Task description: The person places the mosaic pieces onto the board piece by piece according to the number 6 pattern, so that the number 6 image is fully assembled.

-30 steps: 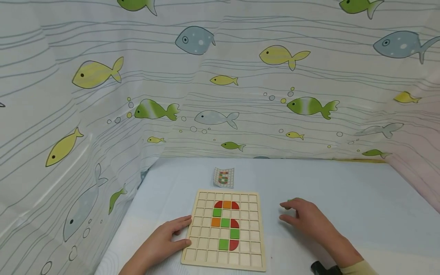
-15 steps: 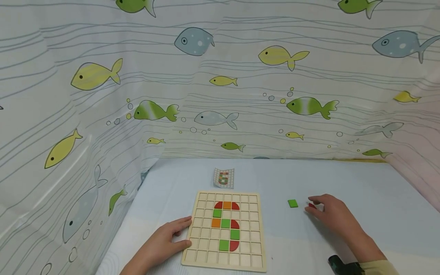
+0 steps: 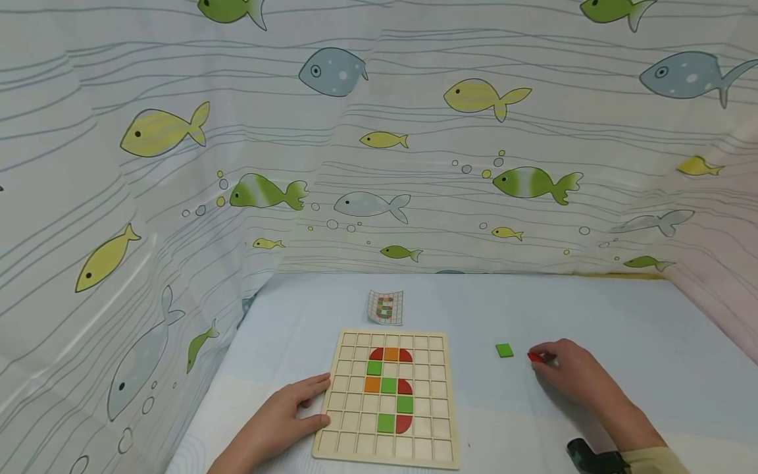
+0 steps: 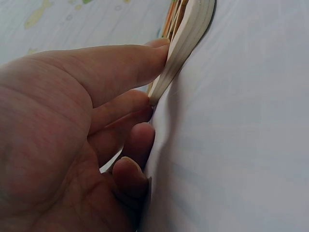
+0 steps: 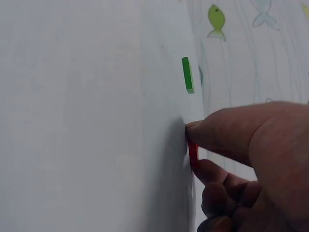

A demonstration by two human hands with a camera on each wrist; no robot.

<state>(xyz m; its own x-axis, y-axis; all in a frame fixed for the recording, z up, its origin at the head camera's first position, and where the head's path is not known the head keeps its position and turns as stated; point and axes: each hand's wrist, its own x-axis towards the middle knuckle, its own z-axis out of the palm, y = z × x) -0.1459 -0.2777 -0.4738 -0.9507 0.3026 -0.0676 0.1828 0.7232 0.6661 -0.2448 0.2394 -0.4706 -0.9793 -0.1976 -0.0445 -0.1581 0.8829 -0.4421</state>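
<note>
A wooden grid board (image 3: 355,438) lies on the table with red, orange and green tiles set in several of its squares. My left hand (image 3: 284,413) rests at the board's left edge, its thumb and fingertips touching the rim. The left wrist view shows the thumb (image 4: 130,65) against the board's side. To the right of the board, my right hand (image 3: 574,372) pinches a red tile (image 3: 535,357) between thumb and fingers, low over the table. In the right wrist view the red tile (image 5: 193,155) is partly hidden by the thumb. A green square tile (image 3: 504,350) lies left of that hand.
Behind the board lies a small paper card (image 3: 385,307) printed with a coloured grid pattern. A fish-patterned curtain (image 3: 379,164) hangs around the back and left of the white table (image 3: 474,296). A black strap or device (image 3: 592,457) is at the right wrist.
My right hand has moved right, away from a green tile now lying uncovered on the table, and has taken hold of a red tile. The left hand stays at the board.
</note>
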